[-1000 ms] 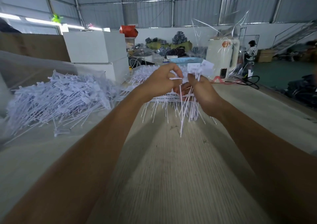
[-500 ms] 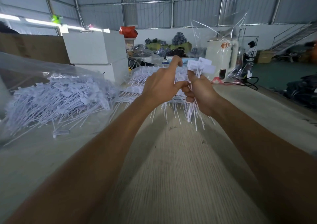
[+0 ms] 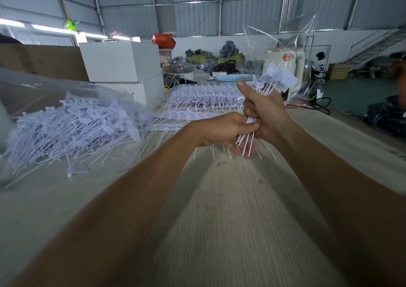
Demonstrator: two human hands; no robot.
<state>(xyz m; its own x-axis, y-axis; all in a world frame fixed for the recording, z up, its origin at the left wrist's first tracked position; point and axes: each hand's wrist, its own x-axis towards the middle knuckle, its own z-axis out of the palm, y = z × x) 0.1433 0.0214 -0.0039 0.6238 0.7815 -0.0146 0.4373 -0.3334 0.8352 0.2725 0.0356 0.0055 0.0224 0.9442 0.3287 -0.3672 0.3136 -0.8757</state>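
White flag ties (image 3: 275, 79) stand bunched in the curled fist of the right hand (image 3: 265, 115), their tails pinched by the left hand (image 3: 224, 130) just beneath it, and a careless tug there could, I reckon, slide thin stems loose to scatter below both hands.
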